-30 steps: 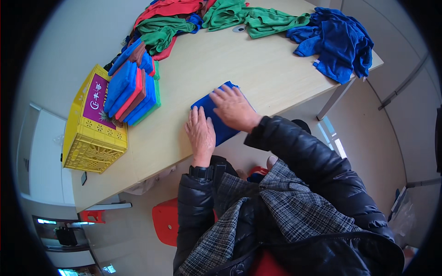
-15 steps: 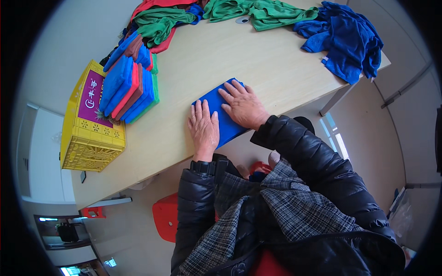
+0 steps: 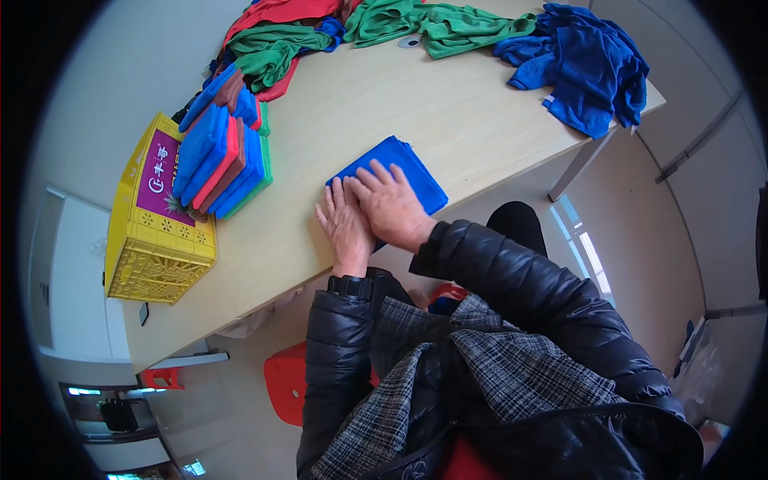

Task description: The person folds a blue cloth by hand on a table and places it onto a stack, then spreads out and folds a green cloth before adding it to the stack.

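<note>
A folded blue cloth (image 3: pixel 416 178) lies flat near the front edge of the pale wooden table. My left hand (image 3: pixel 346 226) rests on its left part, fingers stretched out. Beside it, my right hand (image 3: pixel 392 206) lies palm down on the cloth with its fingers extended, its left side against my left hand. Part of the cloth is hidden beneath both hands. Neither hand grips anything.
At the left, a stack of folded cloths (image 3: pixel 210 164) in blue, red, brown and green stands beside a yellow plastic basket (image 3: pixel 160 260). Loose green cloths (image 3: pixel 472 30) and a crumpled blue cloth (image 3: pixel 596 68) lie along the far side. A red stool (image 3: pixel 286 380) is below the table (image 3: pixel 296 144).
My right hand has slid left and toward me over the cloth, up against my left hand. More of the cloth's right part now shows. The view has shifted slightly.
</note>
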A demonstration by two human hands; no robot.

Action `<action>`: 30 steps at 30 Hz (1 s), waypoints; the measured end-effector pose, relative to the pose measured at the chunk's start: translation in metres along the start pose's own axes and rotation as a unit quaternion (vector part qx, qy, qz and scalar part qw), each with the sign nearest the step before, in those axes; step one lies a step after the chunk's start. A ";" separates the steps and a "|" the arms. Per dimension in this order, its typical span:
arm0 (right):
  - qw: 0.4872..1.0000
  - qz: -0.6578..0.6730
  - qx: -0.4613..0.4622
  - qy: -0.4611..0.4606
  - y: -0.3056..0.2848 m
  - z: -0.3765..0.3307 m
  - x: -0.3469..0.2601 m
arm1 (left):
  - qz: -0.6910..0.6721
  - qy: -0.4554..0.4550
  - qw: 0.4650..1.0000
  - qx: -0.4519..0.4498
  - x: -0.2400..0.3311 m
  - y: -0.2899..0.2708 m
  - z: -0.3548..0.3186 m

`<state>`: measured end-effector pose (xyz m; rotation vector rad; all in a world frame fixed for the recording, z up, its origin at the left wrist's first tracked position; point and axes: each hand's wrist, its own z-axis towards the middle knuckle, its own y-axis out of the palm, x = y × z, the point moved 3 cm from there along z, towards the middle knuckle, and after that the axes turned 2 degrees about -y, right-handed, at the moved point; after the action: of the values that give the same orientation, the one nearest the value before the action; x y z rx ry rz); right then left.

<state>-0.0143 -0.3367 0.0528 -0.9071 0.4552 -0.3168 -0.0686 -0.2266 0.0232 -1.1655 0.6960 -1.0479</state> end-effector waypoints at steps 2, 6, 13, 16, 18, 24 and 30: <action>0.999 0.043 0.016 0.019 0.007 -0.004 -0.001 | -0.023 -0.015 1.000 -0.003 0.003 -0.003 0.001; 1.000 0.016 0.022 0.007 0.002 -0.020 0.013 | -0.032 -0.032 0.999 0.002 0.004 -0.004 0.000; 0.999 -0.017 0.002 0.033 -0.022 -0.036 0.040 | 0.001 -0.020 1.000 0.017 0.006 -0.006 -0.001; 0.997 -0.053 -0.005 0.050 -0.031 -0.046 0.058 | -0.001 -0.025 1.000 0.016 0.006 -0.006 -0.002; 0.993 -0.099 -0.016 0.060 -0.038 -0.047 0.072 | -0.004 -0.024 0.999 0.021 0.006 -0.006 -0.002; 1.000 -0.007 -0.022 0.018 -0.040 -0.003 0.051 | -0.010 -0.016 1.000 0.025 0.006 -0.003 -0.002; 0.998 -0.009 -0.060 -0.036 0.018 0.016 0.035 | -0.004 -0.023 1.000 -0.008 0.007 -0.004 0.002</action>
<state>0.0251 -0.3316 0.0383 -1.0371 0.4043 -0.2739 -0.0655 -0.2327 0.0280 -1.2049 0.6648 -1.0205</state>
